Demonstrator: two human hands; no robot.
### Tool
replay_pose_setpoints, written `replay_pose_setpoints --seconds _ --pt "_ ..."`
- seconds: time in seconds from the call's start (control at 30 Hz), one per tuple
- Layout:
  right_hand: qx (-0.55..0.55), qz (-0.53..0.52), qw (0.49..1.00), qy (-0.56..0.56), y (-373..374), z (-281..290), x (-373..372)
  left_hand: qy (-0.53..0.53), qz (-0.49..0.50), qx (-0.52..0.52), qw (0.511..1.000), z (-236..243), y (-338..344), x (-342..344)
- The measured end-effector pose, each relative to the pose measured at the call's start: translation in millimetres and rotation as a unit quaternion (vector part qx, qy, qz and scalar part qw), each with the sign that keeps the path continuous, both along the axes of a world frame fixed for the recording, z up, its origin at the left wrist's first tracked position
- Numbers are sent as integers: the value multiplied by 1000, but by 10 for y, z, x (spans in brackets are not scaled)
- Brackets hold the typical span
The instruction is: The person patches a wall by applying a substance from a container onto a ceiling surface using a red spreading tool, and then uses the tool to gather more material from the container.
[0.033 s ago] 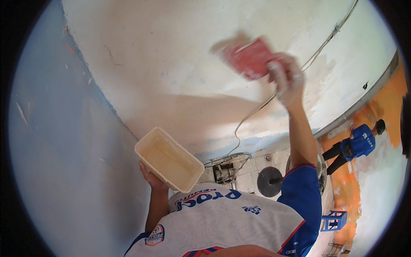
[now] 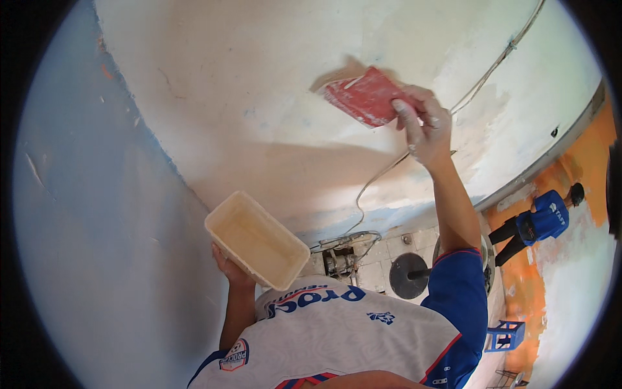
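Note:
My right hand [image 2: 427, 126], dusted with white, is raised in front of the pale wall [image 2: 227, 78]. Between its thumb and fingers it pinches a flat red putty scraper [image 2: 368, 97] with white smears. The scraper's far edge lies at the wall, with a shadow close beside it. Lower on the left, my left hand [image 2: 230, 266] supports a rectangular pale plastic tub [image 2: 272, 227] from its side and underneath; most of those fingers are hidden behind it. The tub is tilted toward me, and its inside looks beige; I cannot tell how much it holds.
A blue-grey wall [image 2: 97, 214] meets the pale one at left. A cable [image 2: 372, 181] hangs along the pale wall. Below are a floor recess with fittings [image 2: 338, 261] and a dark round disc [image 2: 407, 275]. At right are a person in blue [image 2: 549, 214] and a blue stool [image 2: 506, 336].
My right hand and the red scraper have shifted slightly left and down along the wall, and are less blurred. The tub and my left hand have hardly moved.

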State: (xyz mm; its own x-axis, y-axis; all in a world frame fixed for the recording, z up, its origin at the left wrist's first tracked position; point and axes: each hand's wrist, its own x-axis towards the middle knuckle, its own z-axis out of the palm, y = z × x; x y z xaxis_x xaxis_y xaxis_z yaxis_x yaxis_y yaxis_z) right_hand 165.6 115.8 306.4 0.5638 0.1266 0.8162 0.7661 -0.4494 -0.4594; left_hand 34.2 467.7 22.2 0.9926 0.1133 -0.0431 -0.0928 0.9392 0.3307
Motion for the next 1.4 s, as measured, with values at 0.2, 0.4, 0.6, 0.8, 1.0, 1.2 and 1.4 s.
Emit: replay_pose_setpoints --seconds 0.2,0.4,0.6,0.8,1.0,1.2,1.4 --pt "221 -33 968 -114 -166 429 45 -2 39 9 999 34 -27 18" --pt "-15 -84 991 -100 18 -122 252 12 64 7 998 150 -77 24" --pt "-14 -44 995 -85 167 -257 -5 10 57 18 998 60 -25 -51" --pt "259 -62 959 -92 152 -55 43 8 51 11 999 -89 83 -73" --pt "-21 -94 989 -110 327 -570 137 29 29 -2 999 -87 80 -102" --pt "188 -75 971 -127 210 -430 21 43 34 -5 999 -129 87 -85" --pt "180 -100 977 -56 188 -373 166 36 20 -3 999 -64 66 -93"
